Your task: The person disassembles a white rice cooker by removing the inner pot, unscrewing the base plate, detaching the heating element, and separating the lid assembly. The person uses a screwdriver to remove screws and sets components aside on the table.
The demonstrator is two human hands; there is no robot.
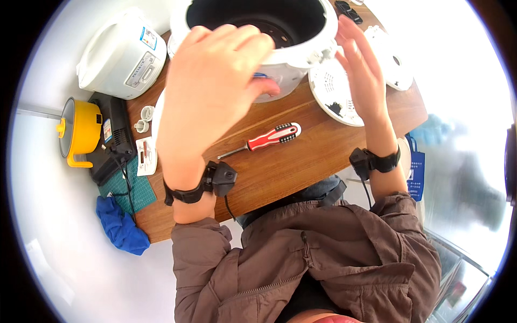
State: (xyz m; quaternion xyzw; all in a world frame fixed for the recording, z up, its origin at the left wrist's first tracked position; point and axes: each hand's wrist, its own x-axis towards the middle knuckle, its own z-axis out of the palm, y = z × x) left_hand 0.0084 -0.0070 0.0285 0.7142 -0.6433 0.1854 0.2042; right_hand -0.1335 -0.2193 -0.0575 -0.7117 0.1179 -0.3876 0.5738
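Note:
A white rice cooker body (293, 75) without lid or inner pot stands at the far side of the table, its dark hollow facing up. My left hand (215, 81), slightly blurred, is closed at its near left rim, fingers bent over the edge and thumb lower along the outer wall. Beside the right rim, my right hand (362, 70) is open with fingers stretched up; whether they touch the wall I cannot tell. Nearer me lies a red and white screwdriver (272, 137). Under my right hand is a round white vented plate (328, 89).
Left stand another white rice cooker (126, 56), a yellow pot (83, 126) and a black device (110, 134) with cables. Small white caps (144, 119), a green cutting mat (142, 188) and a blue cloth (121, 226) are nearby. A white cover (396, 64) lies far right.

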